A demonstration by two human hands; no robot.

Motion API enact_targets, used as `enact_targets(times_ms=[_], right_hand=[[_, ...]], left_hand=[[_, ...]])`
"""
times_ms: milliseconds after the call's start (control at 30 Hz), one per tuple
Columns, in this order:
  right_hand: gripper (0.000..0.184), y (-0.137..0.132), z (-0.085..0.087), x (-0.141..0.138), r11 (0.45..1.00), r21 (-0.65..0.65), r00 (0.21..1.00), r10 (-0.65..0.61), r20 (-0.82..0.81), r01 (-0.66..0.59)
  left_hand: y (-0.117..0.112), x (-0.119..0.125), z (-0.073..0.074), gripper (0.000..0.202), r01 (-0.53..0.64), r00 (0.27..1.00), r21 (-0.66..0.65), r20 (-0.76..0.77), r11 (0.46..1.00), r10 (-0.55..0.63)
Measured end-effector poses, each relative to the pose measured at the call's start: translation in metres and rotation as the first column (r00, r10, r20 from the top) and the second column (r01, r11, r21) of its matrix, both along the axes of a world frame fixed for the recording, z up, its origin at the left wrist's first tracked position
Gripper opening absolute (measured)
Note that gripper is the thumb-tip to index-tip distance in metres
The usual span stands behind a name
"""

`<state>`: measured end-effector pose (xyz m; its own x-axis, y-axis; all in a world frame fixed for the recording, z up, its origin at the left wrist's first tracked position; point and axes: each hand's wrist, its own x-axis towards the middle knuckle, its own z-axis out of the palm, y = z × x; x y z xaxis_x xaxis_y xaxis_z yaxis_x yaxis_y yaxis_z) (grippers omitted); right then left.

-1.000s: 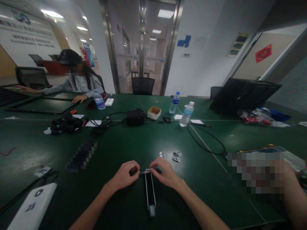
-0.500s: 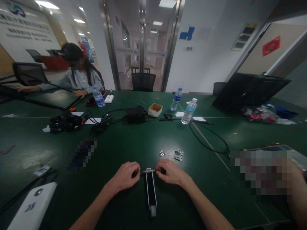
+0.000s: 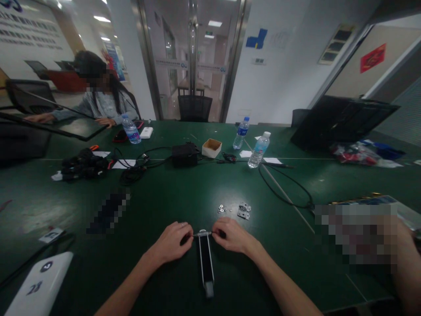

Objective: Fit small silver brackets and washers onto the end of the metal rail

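Note:
A long, narrow metal frame lies on the green table, its grey block end toward me. Across its far end runs a thin metal crosspiece with a small ring-like part above it. My left hand pinches the left tip of this crosspiece, fingers closed. On the opposite tip, my right hand is closed in a similar pinch. Just beyond my right hand lie several small nuts or washers and a cluster of small metal plates with holes.
Two water bottles stand beyond, with a small open box and a black adapter among cables. A white device marked 28 lies front left. Another person sits far left. At right, a person's forearm reaches a blurred item.
The view has shifted slightly, and the person at far left has moved a little. My hands keep the same hold on the crosspiece, with no clear movement of the frame.

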<state>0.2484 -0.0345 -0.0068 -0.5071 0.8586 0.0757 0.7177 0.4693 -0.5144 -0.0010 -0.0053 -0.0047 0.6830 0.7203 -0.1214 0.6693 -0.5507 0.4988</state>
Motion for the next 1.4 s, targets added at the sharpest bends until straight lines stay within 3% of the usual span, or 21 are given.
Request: enact_targets(times_ms=[1400], right_hand=[[0.012,0.0008,-0.006,-0.0025,0.998,0.058,0.998,0.024,0.064,-0.028]], left_hand=[[0.001,0.0019,-0.0026,0.027,0.021,0.998,0.022,0.062,1.0,-0.022]])
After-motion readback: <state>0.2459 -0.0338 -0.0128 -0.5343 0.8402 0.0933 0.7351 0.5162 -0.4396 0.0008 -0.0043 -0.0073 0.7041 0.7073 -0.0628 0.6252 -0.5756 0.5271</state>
